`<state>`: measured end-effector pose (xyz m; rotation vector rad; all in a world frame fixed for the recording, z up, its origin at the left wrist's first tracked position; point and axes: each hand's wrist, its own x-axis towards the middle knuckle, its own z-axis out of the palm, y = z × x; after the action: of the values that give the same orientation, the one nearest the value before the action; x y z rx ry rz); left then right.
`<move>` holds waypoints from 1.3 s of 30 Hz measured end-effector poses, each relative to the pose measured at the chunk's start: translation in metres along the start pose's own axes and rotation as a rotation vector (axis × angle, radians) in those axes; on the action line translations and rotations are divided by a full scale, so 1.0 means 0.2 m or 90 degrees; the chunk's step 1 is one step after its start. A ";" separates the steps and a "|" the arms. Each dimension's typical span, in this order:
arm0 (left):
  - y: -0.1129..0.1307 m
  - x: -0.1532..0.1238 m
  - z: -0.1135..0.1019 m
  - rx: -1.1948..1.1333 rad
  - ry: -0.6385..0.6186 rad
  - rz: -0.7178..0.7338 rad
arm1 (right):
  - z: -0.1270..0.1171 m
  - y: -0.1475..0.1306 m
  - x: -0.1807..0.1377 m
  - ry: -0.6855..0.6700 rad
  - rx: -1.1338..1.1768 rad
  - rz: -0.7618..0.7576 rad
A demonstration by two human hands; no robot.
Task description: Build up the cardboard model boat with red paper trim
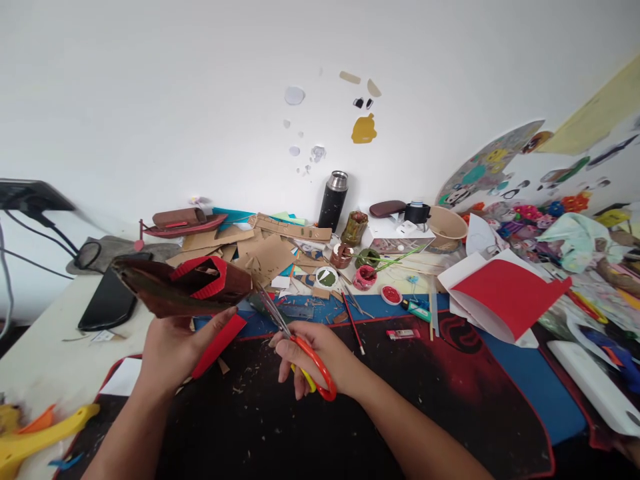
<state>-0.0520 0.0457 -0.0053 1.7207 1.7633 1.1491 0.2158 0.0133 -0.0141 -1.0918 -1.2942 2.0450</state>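
While steadied, cardboard model (185,287): grasped by left hand (170,350)
Scissors (280,323): gripped by right hand (337,357) (blades at model's edge)
Risk: edge torn if twisted

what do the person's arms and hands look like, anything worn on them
Both arms are bare from the picture's lower edge to the wrist: no sleeve shows on the left forearm or the right forearm. The left hand and the right hand are bare too, with no glove. No watch, bracelet or ring shows on the sides in view.
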 end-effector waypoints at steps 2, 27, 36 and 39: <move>0.00 0.00 -0.01 -0.015 -0.014 0.001 | -0.01 -0.01 0.01 0.001 -0.003 0.006; 0.00 0.02 -0.03 0.022 -0.046 0.003 | -0.02 -0.07 0.07 0.027 0.022 0.031; -0.04 0.00 -0.06 0.063 -0.064 -0.118 | 0.00 -0.10 0.08 0.038 0.036 0.027; -0.04 -0.01 -0.07 0.015 -0.078 -0.148 | 0.01 -0.10 0.09 0.049 0.042 0.027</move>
<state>-0.0673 0.0422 -0.0047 1.5168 1.8492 0.9090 0.2037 0.0337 -0.0018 -1.1658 -1.1670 2.0396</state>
